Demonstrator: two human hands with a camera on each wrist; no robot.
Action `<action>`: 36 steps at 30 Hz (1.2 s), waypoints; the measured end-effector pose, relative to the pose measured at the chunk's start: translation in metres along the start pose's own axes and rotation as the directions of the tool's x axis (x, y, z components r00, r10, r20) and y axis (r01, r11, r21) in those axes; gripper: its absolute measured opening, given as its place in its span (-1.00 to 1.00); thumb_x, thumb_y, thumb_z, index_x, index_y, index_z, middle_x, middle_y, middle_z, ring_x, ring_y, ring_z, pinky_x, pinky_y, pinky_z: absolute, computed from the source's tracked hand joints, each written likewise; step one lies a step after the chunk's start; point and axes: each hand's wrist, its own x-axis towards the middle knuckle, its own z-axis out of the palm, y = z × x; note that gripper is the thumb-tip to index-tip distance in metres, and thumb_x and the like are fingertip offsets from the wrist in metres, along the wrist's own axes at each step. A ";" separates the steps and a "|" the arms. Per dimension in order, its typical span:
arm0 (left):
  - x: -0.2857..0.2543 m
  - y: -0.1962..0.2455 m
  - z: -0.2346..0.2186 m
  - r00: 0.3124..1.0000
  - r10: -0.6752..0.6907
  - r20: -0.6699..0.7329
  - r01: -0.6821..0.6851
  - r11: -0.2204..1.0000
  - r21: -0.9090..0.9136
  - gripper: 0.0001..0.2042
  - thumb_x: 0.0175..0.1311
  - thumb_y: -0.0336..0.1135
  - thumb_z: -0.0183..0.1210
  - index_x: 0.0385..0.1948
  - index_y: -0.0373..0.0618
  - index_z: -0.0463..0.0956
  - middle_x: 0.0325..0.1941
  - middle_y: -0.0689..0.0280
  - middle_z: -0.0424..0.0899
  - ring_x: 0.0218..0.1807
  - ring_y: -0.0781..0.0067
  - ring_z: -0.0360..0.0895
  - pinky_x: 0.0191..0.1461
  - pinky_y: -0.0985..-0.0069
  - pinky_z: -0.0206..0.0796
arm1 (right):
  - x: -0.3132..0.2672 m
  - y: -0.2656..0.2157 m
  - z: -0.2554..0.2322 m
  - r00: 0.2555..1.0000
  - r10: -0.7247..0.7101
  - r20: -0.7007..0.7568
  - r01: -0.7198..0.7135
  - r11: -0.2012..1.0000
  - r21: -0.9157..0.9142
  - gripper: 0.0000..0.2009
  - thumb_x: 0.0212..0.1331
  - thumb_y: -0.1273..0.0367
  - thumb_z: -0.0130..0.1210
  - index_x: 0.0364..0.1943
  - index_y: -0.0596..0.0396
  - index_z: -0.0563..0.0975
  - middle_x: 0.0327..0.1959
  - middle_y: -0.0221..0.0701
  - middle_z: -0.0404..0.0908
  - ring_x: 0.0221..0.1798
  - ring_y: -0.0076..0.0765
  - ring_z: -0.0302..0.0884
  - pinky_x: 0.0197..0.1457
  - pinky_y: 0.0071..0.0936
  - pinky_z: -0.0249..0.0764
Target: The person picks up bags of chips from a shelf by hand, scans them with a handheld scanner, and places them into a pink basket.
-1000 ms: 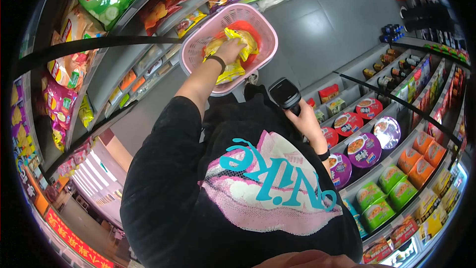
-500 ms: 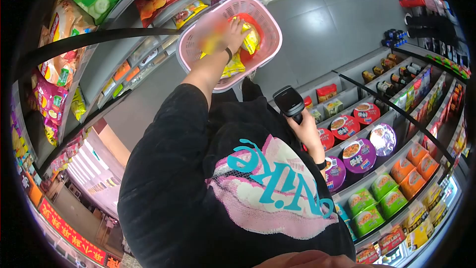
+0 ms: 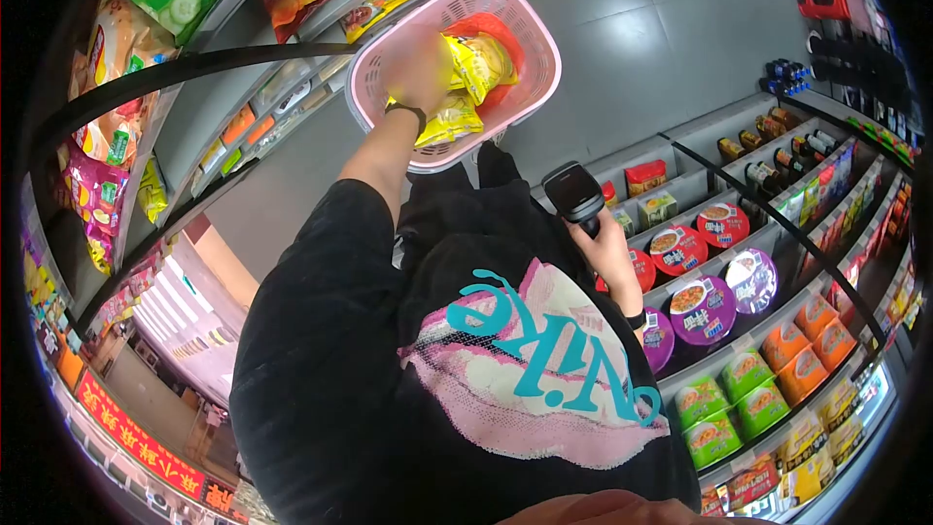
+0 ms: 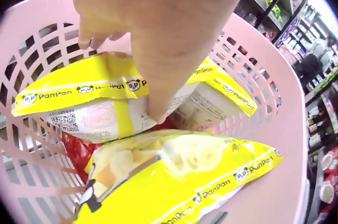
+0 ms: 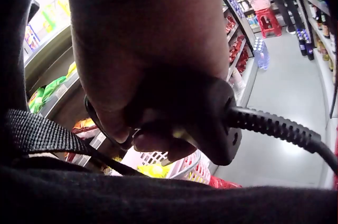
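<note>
Left grip (image 4: pixel 150 34) has shifted leftward, pinching a yellow packet (image 4: pixel 95 108), probably for control; right grip (image 3: pixel 607 247) curls round a scanner (image 3: pixel 573 192).

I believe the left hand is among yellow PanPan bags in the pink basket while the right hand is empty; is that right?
Not quite: the right hand is not empty; the head view shows it gripping a black handheld device. The left hand is among yellow PanPan bags in the pink basket.
</note>
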 end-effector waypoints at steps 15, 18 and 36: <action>0.015 -0.034 0.006 0.976 0.003 0.219 -0.017 0.998 0.060 -0.16 -0.01 -0.30 0.38 0.42 0.06 0.18 0.39 -0.03 0.31 0.12 -0.09 0.59 0.06 0.15 0.54 | 0.017 -0.038 0.011 0.998 0.004 0.070 0.004 0.993 -0.118 -0.61 0.09 0.38 0.26 0.02 0.21 0.52 -0.25 -0.01 0.67 -0.16 0.02 0.66 -0.03 -0.28 0.50; 0.010 -0.042 -0.004 0.975 -0.043 0.220 0.031 0.998 0.058 -0.16 -0.02 -0.24 0.40 0.41 0.05 0.19 0.39 -0.03 0.31 0.27 -0.10 0.47 0.24 0.09 0.41 | 0.017 -0.043 0.024 0.998 -0.015 0.065 0.023 0.992 -0.121 -0.61 0.10 0.37 0.26 0.02 0.22 0.52 -0.27 -0.01 0.67 -0.15 0.01 0.67 -0.03 -0.28 0.50; 0.086 -0.044 0.063 0.980 -0.145 0.139 0.176 0.950 -0.256 -0.18 0.14 0.49 0.01 0.04 -0.20 0.61 0.18 -0.12 0.55 0.28 -0.09 0.43 0.36 0.05 0.11 | 0.011 -0.044 0.037 0.999 0.000 0.042 0.005 0.994 -0.108 -0.61 0.09 0.36 0.27 0.01 0.21 0.52 -0.26 -0.02 0.68 -0.14 0.02 0.68 -0.06 -0.25 0.52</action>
